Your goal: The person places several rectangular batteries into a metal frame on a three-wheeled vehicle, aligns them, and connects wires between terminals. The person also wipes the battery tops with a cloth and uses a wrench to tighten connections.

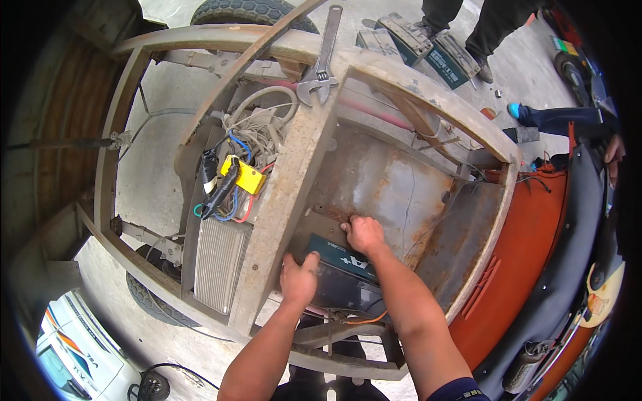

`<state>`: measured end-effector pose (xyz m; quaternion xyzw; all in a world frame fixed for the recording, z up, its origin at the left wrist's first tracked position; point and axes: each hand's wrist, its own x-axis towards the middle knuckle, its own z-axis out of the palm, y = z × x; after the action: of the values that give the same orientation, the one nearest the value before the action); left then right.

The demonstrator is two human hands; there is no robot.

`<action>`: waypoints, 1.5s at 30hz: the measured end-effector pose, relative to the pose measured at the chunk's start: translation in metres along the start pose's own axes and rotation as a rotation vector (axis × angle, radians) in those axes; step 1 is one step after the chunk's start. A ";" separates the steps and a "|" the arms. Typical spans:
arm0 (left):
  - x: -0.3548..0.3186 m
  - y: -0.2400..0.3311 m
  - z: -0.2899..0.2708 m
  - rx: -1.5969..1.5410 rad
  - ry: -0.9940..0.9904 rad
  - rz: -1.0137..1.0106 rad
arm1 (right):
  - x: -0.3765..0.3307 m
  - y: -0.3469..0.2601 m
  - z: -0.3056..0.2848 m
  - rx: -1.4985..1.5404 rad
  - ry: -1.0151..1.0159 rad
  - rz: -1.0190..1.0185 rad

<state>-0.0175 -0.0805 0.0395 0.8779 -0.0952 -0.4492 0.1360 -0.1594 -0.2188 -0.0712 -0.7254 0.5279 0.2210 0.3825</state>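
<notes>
The dark battery [344, 271], with its teal top, lies lengthwise from left to right; left hand [298, 279] and right hand [364, 234] grip its top edges.

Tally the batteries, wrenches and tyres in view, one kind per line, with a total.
Batteries: 4, one dark battery under both hands, three spare batteries on the ground
Wrench: 1
Tyres: 2, far tyre and near tyre
Total: 7

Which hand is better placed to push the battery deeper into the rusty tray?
Probably the left hand: it grips the battery's near corner. The right hand rests over its far edge.
</notes>
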 end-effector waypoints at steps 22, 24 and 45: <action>0.001 -0.003 0.001 -0.023 0.034 0.068 | -0.050 0.011 -0.031 0.211 0.056 -0.037; 0.002 -0.005 0.002 -0.022 -0.014 0.051 | -0.096 0.017 -0.041 0.186 -0.016 -0.079; -0.021 -0.044 -0.013 -0.554 -0.146 -0.304 | -0.195 -0.005 -0.031 -0.373 -0.133 -0.339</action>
<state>-0.0175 -0.0312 0.0487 0.7771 0.1534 -0.5352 0.2936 -0.2247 -0.1258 0.0905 -0.8454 0.3225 0.2944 0.3077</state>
